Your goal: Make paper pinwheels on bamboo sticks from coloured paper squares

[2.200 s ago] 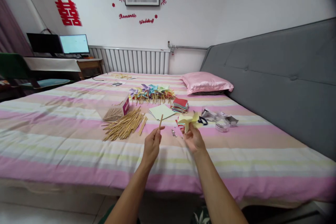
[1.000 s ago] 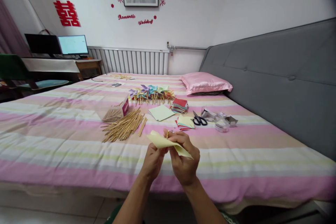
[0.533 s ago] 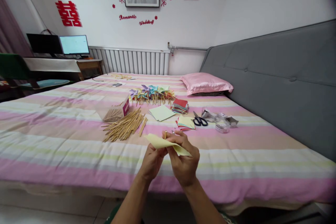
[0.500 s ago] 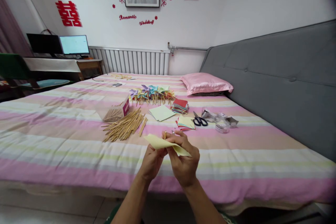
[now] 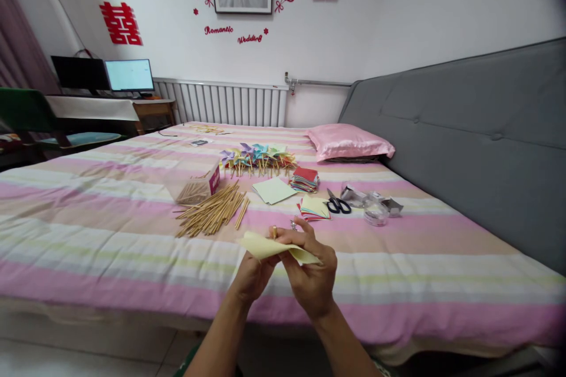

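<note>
the person holds both hands close together above the near edge of the bed (image 5: 110,235). the left hand (image 5: 251,275) is closed around the lower part of a thin wooden stick (image 5: 275,231), whose tip shows just above the paper. the right hand (image 5: 309,274) is curled, and its fingers (image 5: 295,237) pinch the pale yellow paper (image 5: 265,245) from above. the paper lies nearly flat between the two hands, with one corner pointing to the left and one to the right. the stick meets the paper near its middle, but it cannot be told if it goes through.

on the striped bedcover, beyond the hands, lies a pile of wooden sticks (image 5: 212,214), and just behind it a small clear box (image 5: 198,187) with a pink end. further back there is a row of finished paper pinwheels (image 5: 257,157) in many colours. to the right of the sticks lies a light green sheet (image 5: 274,190), then a stack of red and mixed papers (image 5: 304,178), and nearer to the hands a smaller stack with a yellow sheet on top (image 5: 313,207). black scissors (image 5: 338,204) lie just beside this stack, and some clear plastic wrapping (image 5: 374,205) is to their right. a pink pillow (image 5: 349,141) rests against the grey headboard (image 5: 464,129). at the far wall stand a white radiator (image 5: 230,103) and a desk with two monitors (image 5: 106,73).
</note>
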### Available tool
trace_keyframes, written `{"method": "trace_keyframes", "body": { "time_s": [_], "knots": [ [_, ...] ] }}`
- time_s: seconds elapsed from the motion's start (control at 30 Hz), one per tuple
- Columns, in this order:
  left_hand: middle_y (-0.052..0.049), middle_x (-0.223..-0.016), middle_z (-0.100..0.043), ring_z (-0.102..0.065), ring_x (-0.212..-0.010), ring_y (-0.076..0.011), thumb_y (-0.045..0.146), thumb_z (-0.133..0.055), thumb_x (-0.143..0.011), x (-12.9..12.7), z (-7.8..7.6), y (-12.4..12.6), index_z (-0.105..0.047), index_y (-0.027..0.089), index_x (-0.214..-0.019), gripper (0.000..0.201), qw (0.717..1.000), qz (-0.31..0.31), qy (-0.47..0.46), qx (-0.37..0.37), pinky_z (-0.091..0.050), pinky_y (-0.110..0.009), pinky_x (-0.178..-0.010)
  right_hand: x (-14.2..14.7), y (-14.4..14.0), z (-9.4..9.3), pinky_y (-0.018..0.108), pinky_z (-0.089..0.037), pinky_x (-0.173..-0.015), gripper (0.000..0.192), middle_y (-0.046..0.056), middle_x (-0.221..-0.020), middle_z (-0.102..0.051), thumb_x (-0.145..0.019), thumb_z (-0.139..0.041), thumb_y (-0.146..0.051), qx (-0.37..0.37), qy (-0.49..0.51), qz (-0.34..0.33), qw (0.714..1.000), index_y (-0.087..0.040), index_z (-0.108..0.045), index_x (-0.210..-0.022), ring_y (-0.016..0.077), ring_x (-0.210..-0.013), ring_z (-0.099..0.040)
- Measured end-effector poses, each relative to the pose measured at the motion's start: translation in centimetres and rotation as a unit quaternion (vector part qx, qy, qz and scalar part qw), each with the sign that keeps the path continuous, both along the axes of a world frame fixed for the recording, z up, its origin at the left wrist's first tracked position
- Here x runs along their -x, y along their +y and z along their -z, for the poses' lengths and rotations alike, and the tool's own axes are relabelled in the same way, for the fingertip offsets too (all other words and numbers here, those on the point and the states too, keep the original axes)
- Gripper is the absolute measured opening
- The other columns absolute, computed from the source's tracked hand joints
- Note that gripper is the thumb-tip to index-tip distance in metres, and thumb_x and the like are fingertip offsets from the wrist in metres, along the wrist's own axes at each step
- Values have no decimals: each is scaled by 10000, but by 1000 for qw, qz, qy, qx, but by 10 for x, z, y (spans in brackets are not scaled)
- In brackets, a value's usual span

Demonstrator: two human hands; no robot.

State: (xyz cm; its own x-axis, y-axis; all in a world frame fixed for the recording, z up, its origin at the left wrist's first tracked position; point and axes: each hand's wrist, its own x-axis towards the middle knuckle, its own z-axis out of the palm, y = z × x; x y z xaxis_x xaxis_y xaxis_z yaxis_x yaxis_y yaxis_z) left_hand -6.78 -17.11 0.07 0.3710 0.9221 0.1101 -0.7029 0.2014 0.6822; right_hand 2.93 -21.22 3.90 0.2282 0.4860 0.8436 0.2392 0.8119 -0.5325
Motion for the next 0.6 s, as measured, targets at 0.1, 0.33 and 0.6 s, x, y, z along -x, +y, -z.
{"method": "trace_keyframes", "body": {
  "time_s": [0.1, 0.33, 0.6],
  "knots": [
    [-33, -852, -691, -600, -829, -158, 273, -819, -561, 1, -1, -1, -722, 166, -805, 284, 1000, 4, 9, -6, -450, -256, -763, -2, -1, -3, 455, -364, -1025, 152, -18, -834, -742, -746, -644, -93, 25, 7, -17, 1000, -227, -636, -819, 178, -778, -703],
    [-45, -819, -687, -579, -752, -158, 256, -821, -536, 2, 5, 3, -719, 174, -833, 324, 999, -13, 34, -18, -421, -269, -715, -13, 6, -5, 488, -361, -1041, 13, -10, -762, -740, -748, -672, -208, 119, 20, -58, 991, -214, -663, -743, 179, -702, -696],
    [-52, -750, -672, -547, -703, -136, 302, -792, -595, -2, 14, 7, -726, 139, -780, 255, 998, -3, 51, -40, -400, -251, -694, -19, 14, 0, 461, -360, -1054, 37, -47, -686, -704, -744, -681, -227, 123, 41, -51, 990, -207, -663, -719, 134, -650, -670]
  ]
}}
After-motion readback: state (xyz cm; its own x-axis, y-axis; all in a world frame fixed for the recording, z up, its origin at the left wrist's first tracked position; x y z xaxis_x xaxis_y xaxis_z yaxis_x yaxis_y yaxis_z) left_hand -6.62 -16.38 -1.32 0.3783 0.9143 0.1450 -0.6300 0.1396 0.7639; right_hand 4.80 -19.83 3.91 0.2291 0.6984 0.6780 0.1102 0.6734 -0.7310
